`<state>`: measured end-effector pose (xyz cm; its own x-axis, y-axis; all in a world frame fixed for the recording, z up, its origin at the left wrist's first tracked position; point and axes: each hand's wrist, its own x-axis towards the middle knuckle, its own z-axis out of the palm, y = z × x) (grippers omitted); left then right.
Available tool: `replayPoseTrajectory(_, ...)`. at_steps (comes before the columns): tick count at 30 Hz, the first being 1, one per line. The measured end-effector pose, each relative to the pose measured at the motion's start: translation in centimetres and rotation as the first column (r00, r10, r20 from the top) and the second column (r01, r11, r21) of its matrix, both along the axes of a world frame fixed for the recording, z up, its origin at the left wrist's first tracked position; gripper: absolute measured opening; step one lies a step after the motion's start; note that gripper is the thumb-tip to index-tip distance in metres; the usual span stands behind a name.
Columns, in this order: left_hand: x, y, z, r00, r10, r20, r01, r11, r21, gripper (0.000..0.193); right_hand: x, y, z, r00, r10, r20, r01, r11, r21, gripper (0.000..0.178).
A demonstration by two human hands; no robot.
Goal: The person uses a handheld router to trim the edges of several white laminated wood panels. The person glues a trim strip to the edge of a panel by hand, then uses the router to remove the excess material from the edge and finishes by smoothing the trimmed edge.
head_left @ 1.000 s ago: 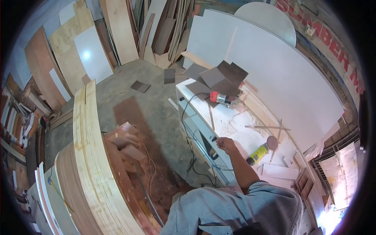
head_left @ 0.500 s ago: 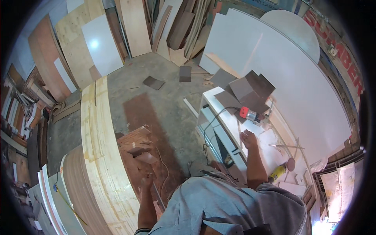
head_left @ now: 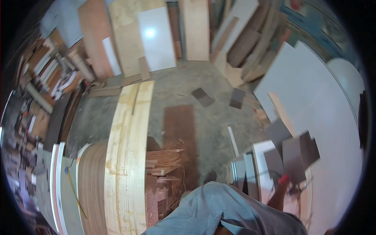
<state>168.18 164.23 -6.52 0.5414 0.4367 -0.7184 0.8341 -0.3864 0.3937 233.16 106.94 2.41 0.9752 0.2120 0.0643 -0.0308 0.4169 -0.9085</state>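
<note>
My right forearm reaches up from the lower right, and my right hand [head_left: 278, 194] is at the red-topped power tool [head_left: 284, 179] on the white cabinet. Blur smears the fingers, so whether they grip the tool cannot be told. Thin dark brown sheets [head_left: 294, 158] lie loosely stacked just beyond it. The white cabinet [head_left: 263, 147] stands at my right, partly covered by those sheets. My left hand is outside the picture.
A long pale wood board [head_left: 127, 156] runs along my left, beside a curved brown-grained panel [head_left: 92, 184]. Scrap wood [head_left: 164, 164] is piled near it. Two dark pieces [head_left: 202, 96] lie on the floor. A large white panel [head_left: 329, 117] leans at right; more boards [head_left: 196, 31] stand behind.
My view has swung left, so the scene sits further right. My right hand has come to the red-topped power tool. My left hand has gone out of view.
</note>
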Motion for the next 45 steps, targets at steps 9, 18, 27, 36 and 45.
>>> replayPoseTrajectory(9,19.6,17.6,0.6,0.994,-0.055,0.098,0.041,0.99,0.136,0.068,-2.5,10.5,3.4,0.743,-0.645,-0.179,0.32,0.577,-0.751,0.038)
replayPoseTrajectory(18,52.9,23.5,13.5,0.65,-0.041,0.759,0.195,0.974,-0.114,0.042,-13.3,16.9,6.9,0.828,-0.56,0.03,0.56,0.826,-0.064,0.035)
replayPoseTrajectory(27,66.6,3.2,32.1,0.568,-0.636,0.523,0.752,0.142,-0.644,0.051,-24.3,37.2,24.5,0.564,-0.742,-0.362,0.822,0.549,0.153,0.062)
replayPoseTrajectory(36,52.2,-11.2,36.5,0.131,-0.845,0.519,0.091,-0.511,-0.855,0.069,-32.3,47.6,26.5,0.751,-0.628,-0.204,0.519,0.371,0.77,0.088)
replayPoseTrajectory(45,38.8,-14.0,41.8,-0.043,-0.605,0.795,0.663,-0.613,-0.43,0.065,-45.1,48.8,32.2,0.256,-0.95,-0.176,0.912,0.298,-0.281,0.085)
